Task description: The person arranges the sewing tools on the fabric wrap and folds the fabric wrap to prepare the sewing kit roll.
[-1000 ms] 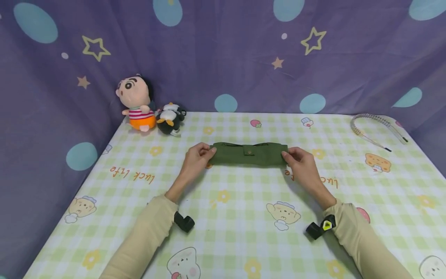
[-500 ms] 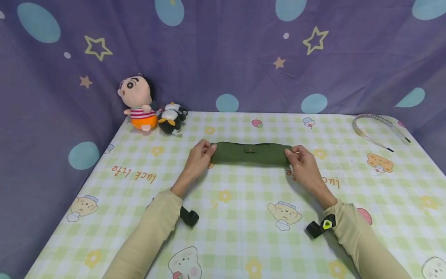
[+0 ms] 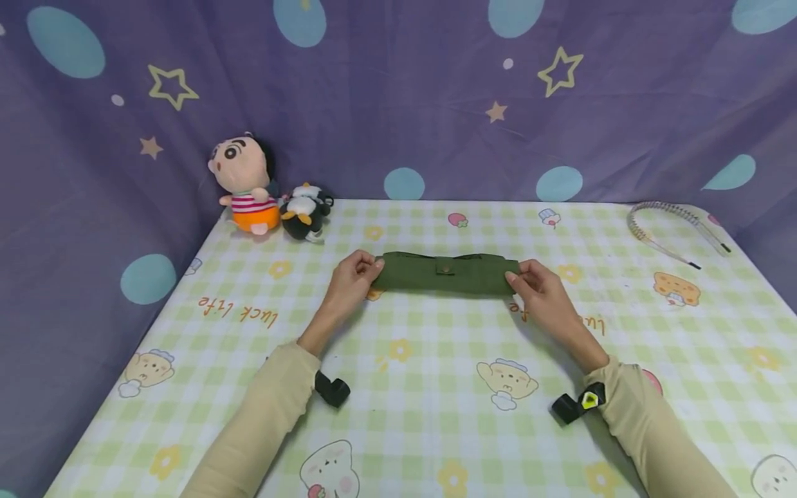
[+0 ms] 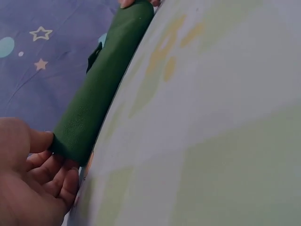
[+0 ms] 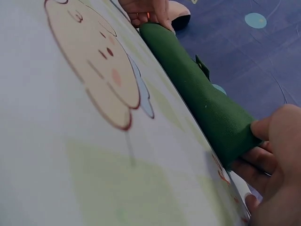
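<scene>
A dark green folded cloth piece (image 3: 411, 273), long and narrow, with a small buttoned tab at the middle of its upper edge, lies crosswise on the table. My left hand (image 3: 351, 280) pinches its left end, thumb on the near face and fingers behind or under it. At the other end, my right hand (image 3: 540, 294) pinches it in the same way. From the left wrist view the green cloth (image 4: 96, 89) looks like a rounded roll, with my left hand (image 4: 33, 179) at its near end. The right wrist view shows my right hand (image 5: 275, 165) gripping the opposite end.
A checked tablecloth (image 3: 429, 415) covers the table. At the back left stand a cartoon doll (image 3: 249, 187) and a small penguin plush (image 3: 305, 211). A headband (image 3: 663, 207) lies at the back right. Behind hangs a purple curtain (image 3: 436, 138).
Half a second ago the green cloth was tipped so that its tab looked flatter; now the tab shows more fully again. Both hands keep their hold and have shifted only slightly.
</scene>
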A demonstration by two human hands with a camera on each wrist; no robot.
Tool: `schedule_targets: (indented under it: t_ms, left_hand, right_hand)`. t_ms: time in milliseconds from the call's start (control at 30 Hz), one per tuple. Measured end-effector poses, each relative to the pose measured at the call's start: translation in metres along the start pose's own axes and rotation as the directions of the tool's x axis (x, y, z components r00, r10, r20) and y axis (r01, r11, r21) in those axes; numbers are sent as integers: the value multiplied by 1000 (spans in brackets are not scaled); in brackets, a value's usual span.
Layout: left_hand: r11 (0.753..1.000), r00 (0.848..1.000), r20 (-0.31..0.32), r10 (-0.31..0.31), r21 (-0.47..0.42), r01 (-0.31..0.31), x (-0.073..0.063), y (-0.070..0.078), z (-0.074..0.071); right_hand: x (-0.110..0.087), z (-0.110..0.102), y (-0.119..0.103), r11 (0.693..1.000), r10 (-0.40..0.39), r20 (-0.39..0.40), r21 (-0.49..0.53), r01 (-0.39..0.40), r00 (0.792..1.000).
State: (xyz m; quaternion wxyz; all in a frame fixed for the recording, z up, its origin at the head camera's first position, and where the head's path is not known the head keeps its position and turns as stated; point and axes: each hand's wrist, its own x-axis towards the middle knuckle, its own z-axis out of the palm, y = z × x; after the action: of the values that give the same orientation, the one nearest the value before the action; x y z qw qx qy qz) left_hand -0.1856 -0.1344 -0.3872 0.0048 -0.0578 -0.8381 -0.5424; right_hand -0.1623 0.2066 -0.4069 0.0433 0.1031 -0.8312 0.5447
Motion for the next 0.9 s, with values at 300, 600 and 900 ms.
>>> schedule_targets:
  t_ms: [300,600,900]
  left_hand:
    - [990,998,35,52,130,-56,9,0,3]
    - [983,999,22,39,179,-42,12,3,1]
    - [993,1000,23,1,116,-3,7,-2,-3]
  right_hand:
    - [2,-2,3,997,-44,-58,-59,41,997]
    - [2,-2,4,993,-52,-66,-108,45,996]
    - [1,-4,3,999,-3,-48,-39,1,999]
